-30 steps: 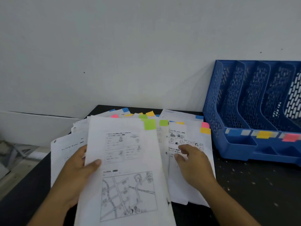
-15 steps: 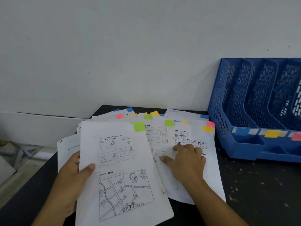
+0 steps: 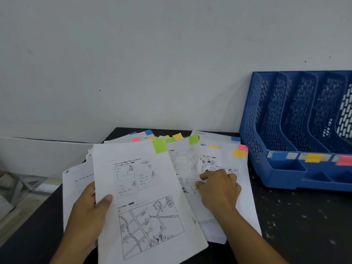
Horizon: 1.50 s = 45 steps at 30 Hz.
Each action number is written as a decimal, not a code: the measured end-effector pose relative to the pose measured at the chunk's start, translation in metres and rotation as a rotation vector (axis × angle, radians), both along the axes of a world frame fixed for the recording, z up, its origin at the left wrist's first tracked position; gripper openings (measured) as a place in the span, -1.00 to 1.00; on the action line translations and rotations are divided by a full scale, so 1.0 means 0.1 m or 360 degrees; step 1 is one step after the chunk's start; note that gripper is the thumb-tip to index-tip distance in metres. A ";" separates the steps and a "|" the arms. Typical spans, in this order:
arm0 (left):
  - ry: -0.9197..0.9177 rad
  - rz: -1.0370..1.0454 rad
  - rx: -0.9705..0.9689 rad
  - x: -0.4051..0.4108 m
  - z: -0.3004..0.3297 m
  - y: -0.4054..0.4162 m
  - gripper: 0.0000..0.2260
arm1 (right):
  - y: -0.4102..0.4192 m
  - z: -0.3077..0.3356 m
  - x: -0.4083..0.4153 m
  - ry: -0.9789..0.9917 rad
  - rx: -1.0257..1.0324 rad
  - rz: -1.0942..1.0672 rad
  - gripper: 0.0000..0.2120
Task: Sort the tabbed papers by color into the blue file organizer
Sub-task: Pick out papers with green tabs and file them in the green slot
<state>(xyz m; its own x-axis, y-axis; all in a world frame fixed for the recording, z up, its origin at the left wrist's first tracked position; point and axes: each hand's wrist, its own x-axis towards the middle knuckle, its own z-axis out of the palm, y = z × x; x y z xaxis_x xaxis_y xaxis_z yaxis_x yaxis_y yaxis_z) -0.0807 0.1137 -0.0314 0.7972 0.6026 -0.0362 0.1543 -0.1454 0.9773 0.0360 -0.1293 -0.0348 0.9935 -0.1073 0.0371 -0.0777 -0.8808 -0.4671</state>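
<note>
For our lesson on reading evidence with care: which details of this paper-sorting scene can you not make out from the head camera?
- Blue file organizer: the right frame edge cuts it off, so its slot count is unknown.
- Its slot labels: blurred; any writing is unreadable.
- Lower sheets in the paper pile: covered by upper sheets; several tabs hidden.
- Left hand: fingers hidden behind the green-tabbed sheet; only the thumb shows.
- Worksheet print: too small to read.
</note>
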 end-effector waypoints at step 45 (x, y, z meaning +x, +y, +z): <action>0.0291 -0.0577 0.1105 0.61 -0.07 -0.83 -0.46 | -1.25 0.47 -0.17 0.0217 0.0679 0.0059 -0.66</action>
